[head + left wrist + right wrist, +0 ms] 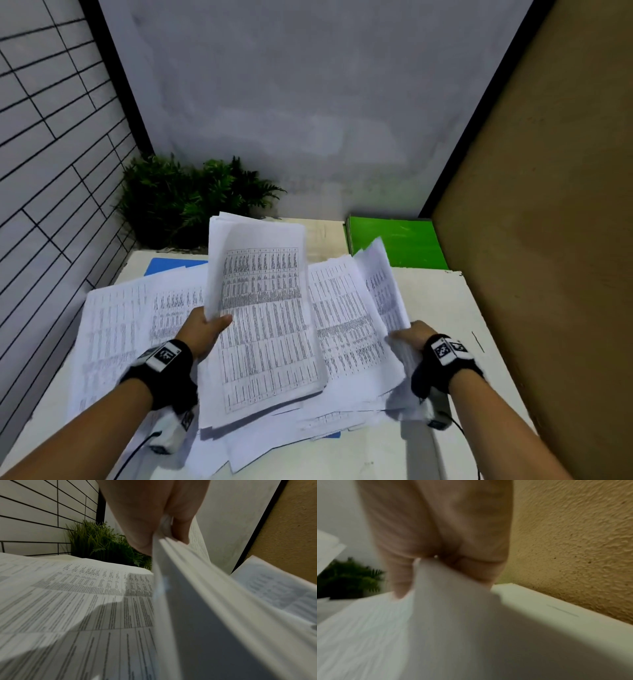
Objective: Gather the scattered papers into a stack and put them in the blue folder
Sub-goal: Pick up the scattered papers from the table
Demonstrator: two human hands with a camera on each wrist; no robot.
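Printed white papers (pixel 144 318) lie spread over the white table (pixel 442 308). My left hand (pixel 202 330) pinches a thick bundle of sheets (pixel 263 318) by its left edge and lifts it; the left wrist view shows thumb and fingers (pixel 144 534) clamped on that bundle (pixel 197 588). At the right, my right hand (pixel 411 337) grips a few sheets (pixel 380 284) and raises them off the pile, as the blurred right wrist view shows with fingers (pixel 471 568) on the paper (pixel 450 601). A blue folder (pixel 171 264) peeks out under the papers at the back left, and a blue edge (pixel 329 435) shows near the front.
A green folder (pixel 397 243) lies at the back right of the table. A leafy plant (pixel 185 198) stands at the back left corner. A tiled wall (pixel 44 154) runs along the left, a grey wall behind, and a brown textured wall (pixel 548 205) on the right.
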